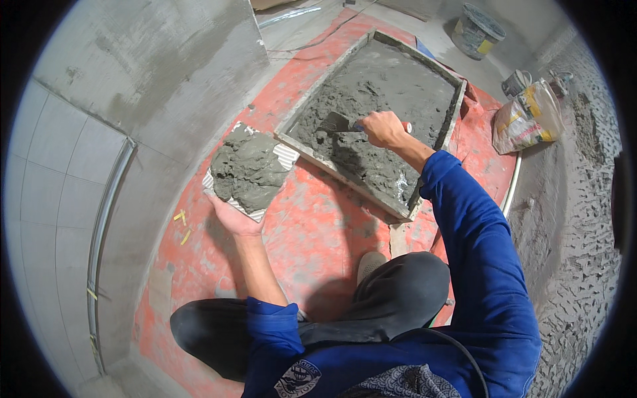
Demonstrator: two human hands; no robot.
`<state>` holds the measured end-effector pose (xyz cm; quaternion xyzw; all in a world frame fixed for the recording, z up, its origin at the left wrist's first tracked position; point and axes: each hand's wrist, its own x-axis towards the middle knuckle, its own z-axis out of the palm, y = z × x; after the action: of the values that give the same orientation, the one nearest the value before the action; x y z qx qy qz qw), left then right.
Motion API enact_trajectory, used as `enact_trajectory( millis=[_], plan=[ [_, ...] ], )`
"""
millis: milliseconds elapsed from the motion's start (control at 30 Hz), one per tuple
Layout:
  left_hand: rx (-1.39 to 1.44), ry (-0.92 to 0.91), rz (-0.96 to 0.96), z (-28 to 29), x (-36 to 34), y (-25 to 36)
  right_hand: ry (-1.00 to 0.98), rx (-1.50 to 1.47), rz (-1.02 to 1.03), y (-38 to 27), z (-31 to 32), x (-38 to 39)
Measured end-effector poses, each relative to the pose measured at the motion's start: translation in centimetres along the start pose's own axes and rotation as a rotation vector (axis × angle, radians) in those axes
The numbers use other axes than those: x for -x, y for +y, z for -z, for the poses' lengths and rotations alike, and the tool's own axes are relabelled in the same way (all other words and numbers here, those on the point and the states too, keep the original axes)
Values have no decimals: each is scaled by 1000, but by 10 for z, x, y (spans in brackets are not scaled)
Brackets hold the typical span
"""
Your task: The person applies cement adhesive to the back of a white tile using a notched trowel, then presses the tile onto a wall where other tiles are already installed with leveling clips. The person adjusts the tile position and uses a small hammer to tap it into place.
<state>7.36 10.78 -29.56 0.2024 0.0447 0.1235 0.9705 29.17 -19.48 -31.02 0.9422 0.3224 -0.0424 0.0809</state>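
Observation:
My left hand (237, 215) holds up a square tile (286, 156) from beneath, its ridged back facing up. A thick mound of wet grey mortar (247, 169) covers most of that back, leaving striped corners bare. In my right hand (383, 129) is a trowel (337, 122), gripped by its handle, whose red end shows past my fist. The blade rests in the mortar (411, 76) that fills a wide shallow mixing tray (345, 174). Mortar hides part of the blade.
Red sheeting (298, 232) with grey smears covers the floor. At the upper right stand a grey bucket (476, 32), a smaller pail (517, 83) and a printed bag (529, 119). Tiled wall (60, 172) with a metal strip (109, 199) runs along the left; rough mortar coats the right side.

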Motion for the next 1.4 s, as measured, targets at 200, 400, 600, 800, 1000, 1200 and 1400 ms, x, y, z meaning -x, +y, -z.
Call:
enact_trajectory(
  millis=[200,400,600,800,1000,1200,1400],
  plan=[
    [33,-20,8,3,2,4,-92,-97,30,1,-18,-7],
    [-21,14,32,7,6,5,-225,-416,-23,34,-21,1],
    [154,-120,80,3,1,2,-435,-666,-153,57,-19,24],
    [209,-214,101,5,-2,-10,-333,-1052,-233,63,-1,81],
    [283,-36,178,13,-10,-28,260,-1087,-186,5,27,145],
    [327,-49,242,-2,-12,-51,550,-943,36,-41,26,154],
    [267,-24,170,-16,-10,-50,669,-747,23,-23,-15,144]
  ],
)
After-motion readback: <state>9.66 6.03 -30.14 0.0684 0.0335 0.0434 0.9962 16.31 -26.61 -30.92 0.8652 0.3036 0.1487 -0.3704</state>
